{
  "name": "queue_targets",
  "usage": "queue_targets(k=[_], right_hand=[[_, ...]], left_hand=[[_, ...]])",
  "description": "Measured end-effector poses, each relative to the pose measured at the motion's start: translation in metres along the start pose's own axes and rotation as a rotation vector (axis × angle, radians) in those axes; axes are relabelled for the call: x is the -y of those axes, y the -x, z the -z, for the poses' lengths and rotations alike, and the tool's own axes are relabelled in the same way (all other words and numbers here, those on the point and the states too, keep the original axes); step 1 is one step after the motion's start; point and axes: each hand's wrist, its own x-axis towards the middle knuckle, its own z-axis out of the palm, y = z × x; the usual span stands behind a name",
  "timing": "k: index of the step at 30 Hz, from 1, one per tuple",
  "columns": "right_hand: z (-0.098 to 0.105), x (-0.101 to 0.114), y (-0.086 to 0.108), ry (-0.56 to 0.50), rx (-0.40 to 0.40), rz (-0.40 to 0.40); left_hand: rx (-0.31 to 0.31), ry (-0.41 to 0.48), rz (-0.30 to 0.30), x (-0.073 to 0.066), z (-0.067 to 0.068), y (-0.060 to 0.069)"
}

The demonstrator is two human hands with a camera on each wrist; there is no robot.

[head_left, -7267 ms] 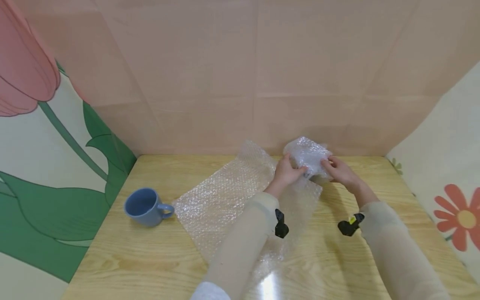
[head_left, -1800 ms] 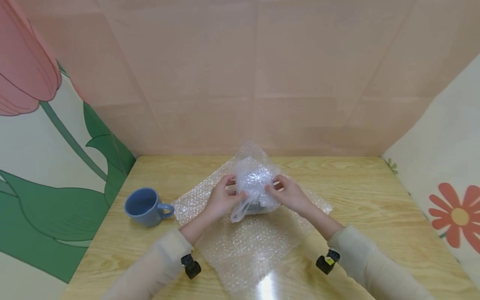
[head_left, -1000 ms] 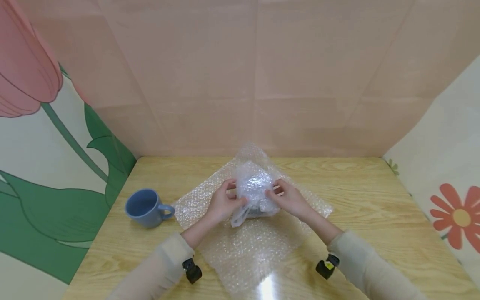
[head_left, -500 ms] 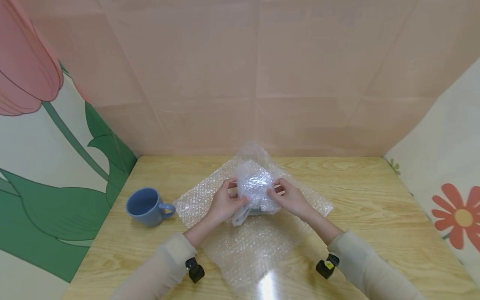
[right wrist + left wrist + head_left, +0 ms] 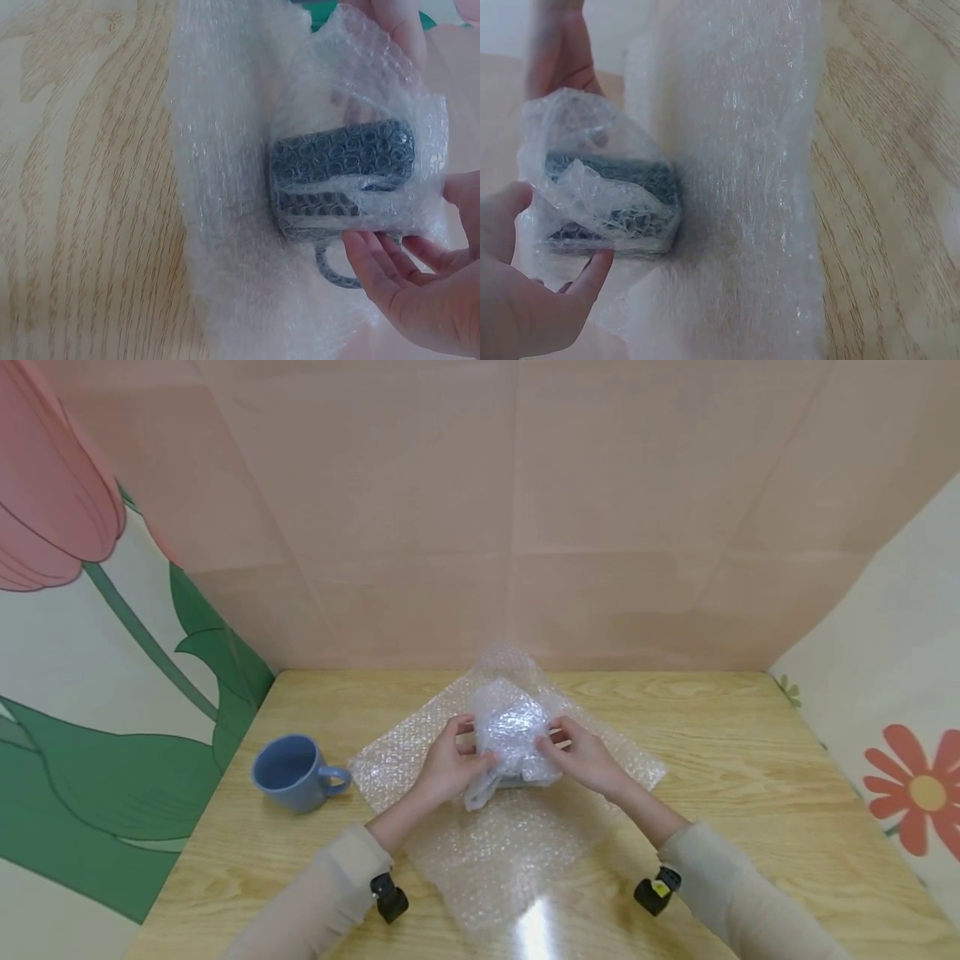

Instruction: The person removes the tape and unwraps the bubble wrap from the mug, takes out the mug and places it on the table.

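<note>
A mug wrapped in bubble wrap stands over the middle of a flat bubble wrap sheet. Its dark blue-grey body shows through the film, and a looped handle shows in the right wrist view. My left hand holds the bundle's left side, thumb in front. From the right, my right hand grips it between thumb and fingers. Film gathers in loose folds above the mug in both wrist views. Whether the mug's base touches the sheet, I cannot tell.
A blue mug stands unwrapped on the left of the wooden table, its handle pointing right, close to the sheet's left corner. A beige cloth backdrop hangs behind the table's far edge. Flower-painted panels flank both sides.
Since the oldest frame, both hands have brought the wrapped mug from the back right onto the middle of the sheet. Over the last second the hands and bundle have hardly moved.
</note>
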Motion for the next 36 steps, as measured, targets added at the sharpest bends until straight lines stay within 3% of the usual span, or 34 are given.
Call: queue_targets(k=[5, 13, 23, 30, 36], right_hand=[[0.002, -0.003, 0.001, -0.015, 0.021, 0.007], [0.005, -0.012, 0.001, -0.062, 0.04, 0.03], [0.025, 0.01, 0.007, -0.098, 0.005, 0.141], [0.019, -0.02, -0.003, -0.102, -0.003, 0.147], [0.014, -0.024, -0.005, -0.13, 0.004, 0.145]], left_hand=[[0.002, -0.017, 0.002, 0.013, 0.0, -0.006], [0.028, -0.103, 0.019, 0.008, 0.008, -0.006], [-0.004, -0.195, -0.106, 0.001, 0.012, -0.009], [-0.02, -0.264, -0.146, -0.004, 0.01, -0.01], [-0.002, -0.349, -0.213, -0.008, 0.006, -0.013]])
